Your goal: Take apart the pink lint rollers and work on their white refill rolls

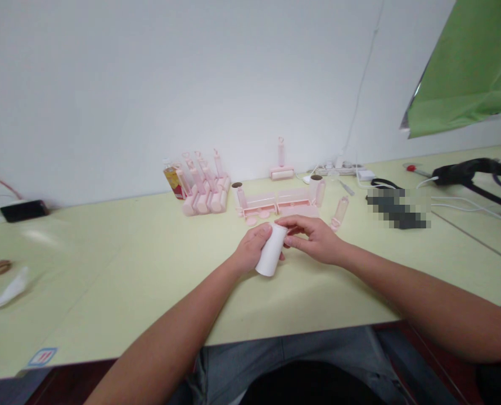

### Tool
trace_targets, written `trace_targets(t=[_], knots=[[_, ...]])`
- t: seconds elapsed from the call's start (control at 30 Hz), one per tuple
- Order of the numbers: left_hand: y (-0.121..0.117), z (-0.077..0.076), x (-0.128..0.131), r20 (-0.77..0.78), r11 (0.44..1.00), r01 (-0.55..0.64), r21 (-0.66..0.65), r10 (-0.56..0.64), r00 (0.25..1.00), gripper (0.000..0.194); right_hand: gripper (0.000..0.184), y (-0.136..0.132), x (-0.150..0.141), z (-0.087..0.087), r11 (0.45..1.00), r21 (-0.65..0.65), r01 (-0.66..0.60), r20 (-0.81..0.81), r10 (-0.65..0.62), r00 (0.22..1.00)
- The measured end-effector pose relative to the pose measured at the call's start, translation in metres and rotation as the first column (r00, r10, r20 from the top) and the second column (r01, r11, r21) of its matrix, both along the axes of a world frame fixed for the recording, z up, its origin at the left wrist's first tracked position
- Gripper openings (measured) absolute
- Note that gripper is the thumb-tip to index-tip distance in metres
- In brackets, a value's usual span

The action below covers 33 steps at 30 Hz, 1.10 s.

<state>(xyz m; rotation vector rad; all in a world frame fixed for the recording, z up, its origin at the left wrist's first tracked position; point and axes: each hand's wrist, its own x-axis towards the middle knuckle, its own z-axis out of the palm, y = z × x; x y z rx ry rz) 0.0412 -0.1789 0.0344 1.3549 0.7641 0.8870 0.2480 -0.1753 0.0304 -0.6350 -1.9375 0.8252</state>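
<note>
Closest to my viewpoint, the person's jeans show below the edge of the pale green table point(127, 292), where a small label point(43, 356) sits at the left corner. Above the tabletop, I have the left hand point(250, 250) wrapped around a white roll point(271, 251), thumb along its near side, fingertips showing past its right side. The roll is tilted, between both hands; the right hand point(317, 242) curls its fingers at the upper rim—whether they pinch the edge, I cannot tell. Just beyond lie two pink housings point(258, 200), with a loose handle point(341, 211) to their right. Farther left stands a cluster of pink rollers point(206, 201) beside a bottle point(175, 181); one more roller point(282, 174) sits near the white wall point(149, 84).
</note>
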Motion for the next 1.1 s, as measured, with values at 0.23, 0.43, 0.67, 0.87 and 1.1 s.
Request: trace_targets(t=[0.23,0.43,0.67,0.87,1.1], knots=[[0.002,0.001,-0.001,0.014,0.999,0.038,-0.005,-0.038,0.999,0.052,0.031,0.002,-0.002,-0.002,0.999,-0.029,-0.014,-0.059,0.012,0.998],[0.003,-0.001,0.000,0.016,1.000,-0.004,-0.015,0.004,1.000,0.053,0.038,0.003,0.000,-0.001,0.998,0.049,0.029,0.018,-0.030,0.999],[0.003,-0.002,0.001,0.029,0.999,-0.005,-0.042,0.006,1.000,0.054,0.040,0.004,0.003,0.001,0.995,0.095,0.033,0.072,-0.040,0.997],[-0.001,0.005,0.005,0.067,1.000,-0.003,0.001,0.003,0.998,0.060,0.035,0.004,0.012,0.011,0.979,0.146,0.141,0.080,-0.154,0.985],[0.001,0.006,0.003,0.066,0.998,-0.057,0.032,0.055,0.996,0.050,0.026,0.015,0.040,0.031,0.883,0.114,0.455,0.185,-0.469,0.864]])
